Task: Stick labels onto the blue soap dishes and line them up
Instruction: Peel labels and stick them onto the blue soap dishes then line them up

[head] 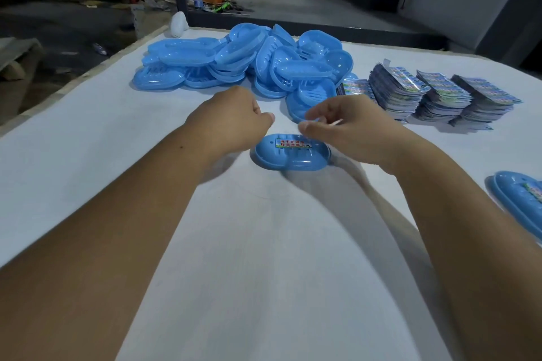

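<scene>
One blue soap dish [290,157] lies on the white table in front of me, with a printed label [293,143] stuck along its far rim. My left hand [234,120] hovers just above and left of the dish, fingers curled in with nothing visible in them. Over the dish's right end, my right hand [349,129] pinches a thin pale strip [337,122] between its fingertips. Behind both hands is a loose pile of unlabelled blue soap dishes [243,58]. Stacks of printed labels [440,94] sit at the right rear.
Labelled blue dishes [522,199] lie at the table's right edge. A white rounded object [179,25] stands at the far left corner. The white table [117,141] ends at the left onto a cluttered workshop floor.
</scene>
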`<state>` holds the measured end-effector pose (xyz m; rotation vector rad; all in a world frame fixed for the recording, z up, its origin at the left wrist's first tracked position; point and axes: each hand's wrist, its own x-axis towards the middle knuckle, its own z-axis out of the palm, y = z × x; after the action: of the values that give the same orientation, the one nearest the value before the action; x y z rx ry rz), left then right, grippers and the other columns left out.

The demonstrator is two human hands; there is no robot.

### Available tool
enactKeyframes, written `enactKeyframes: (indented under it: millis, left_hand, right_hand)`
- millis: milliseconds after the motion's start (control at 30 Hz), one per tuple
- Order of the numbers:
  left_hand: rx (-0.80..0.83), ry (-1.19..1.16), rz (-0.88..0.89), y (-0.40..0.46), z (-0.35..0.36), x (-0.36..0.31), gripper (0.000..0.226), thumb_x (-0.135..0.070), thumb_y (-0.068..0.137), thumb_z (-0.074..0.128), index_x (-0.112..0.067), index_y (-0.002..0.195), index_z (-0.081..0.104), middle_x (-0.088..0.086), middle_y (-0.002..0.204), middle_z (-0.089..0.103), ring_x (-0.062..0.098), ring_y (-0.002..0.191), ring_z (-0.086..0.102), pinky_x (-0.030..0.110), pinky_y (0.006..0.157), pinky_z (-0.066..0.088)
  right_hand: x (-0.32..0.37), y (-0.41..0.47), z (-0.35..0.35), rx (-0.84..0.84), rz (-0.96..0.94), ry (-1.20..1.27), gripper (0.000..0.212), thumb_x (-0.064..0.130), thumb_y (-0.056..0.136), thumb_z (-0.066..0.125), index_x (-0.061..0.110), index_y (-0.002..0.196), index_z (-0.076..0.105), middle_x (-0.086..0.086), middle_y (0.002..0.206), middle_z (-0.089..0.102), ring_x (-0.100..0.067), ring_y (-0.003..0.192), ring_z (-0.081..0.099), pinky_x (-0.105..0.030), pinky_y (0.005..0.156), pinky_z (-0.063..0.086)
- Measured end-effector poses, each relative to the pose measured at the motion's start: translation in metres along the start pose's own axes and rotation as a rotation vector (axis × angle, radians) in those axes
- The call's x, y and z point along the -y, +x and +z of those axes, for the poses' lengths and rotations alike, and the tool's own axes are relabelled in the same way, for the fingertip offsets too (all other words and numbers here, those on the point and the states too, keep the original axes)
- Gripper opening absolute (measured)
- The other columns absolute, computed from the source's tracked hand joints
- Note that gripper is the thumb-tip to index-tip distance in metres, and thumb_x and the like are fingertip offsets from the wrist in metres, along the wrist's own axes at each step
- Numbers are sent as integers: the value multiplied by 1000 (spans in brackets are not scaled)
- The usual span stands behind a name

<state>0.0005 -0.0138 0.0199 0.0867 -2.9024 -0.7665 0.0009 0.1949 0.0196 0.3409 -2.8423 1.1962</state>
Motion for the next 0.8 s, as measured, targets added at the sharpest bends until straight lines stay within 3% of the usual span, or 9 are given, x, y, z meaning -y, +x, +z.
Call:
enactKeyframes:
  millis: [67,167,300,467,633,800]
  left_hand:
    - [-38,12,8,1,1,0,32,-48,91,60,-17,86,64,0,80,67,21,71,63,32,60,46]
    - [-82,39,32,3,4,2,28,-49,89,62,-23,79,62,-7,77,61,14,70,58,30,58,40]
    - [-86,30,41,5,8,5,27,-53,85,66,-27,78,61,-16,77,55,11,76,57,33,67,40]
    - [-115,39,73,6,13,8,28,-57,85,66,-30,81,61,-14,83,57,15,76,56,34,68,42]
    - [-153,62,93,10,22,16,34,-69,77,60,-35,80,61,-17,79,56,7,68,52,31,58,39]
    - [-236,11,144,8,32,17,36,-81,64,53,-56,89,57,-19,69,62,12,61,59,40,62,56]
  right_hand:
    - [4,-5,7,129,-69,-49,57,53,72,85,32,122,67,16,109,67,1,94,63,-14,77,50]
    - [8,-12,20,205,-116,-161,83,59,58,88,37,133,60,18,119,64,-1,108,61,-21,89,50]
    - [9,-20,22,88,-130,-239,78,63,65,81,36,134,58,15,117,63,-8,106,62,-23,84,46]
    - [-3,-51,2,-107,-24,-475,89,83,67,40,42,146,37,2,134,57,-25,122,53,-41,100,45]
    - [-28,-93,-23,-285,177,-652,73,71,82,41,38,147,36,-4,128,55,-33,116,48,-45,97,38]
    - [-54,-132,-46,-363,367,-722,72,71,83,43,34,145,39,-5,130,57,-34,117,47,-47,99,38]
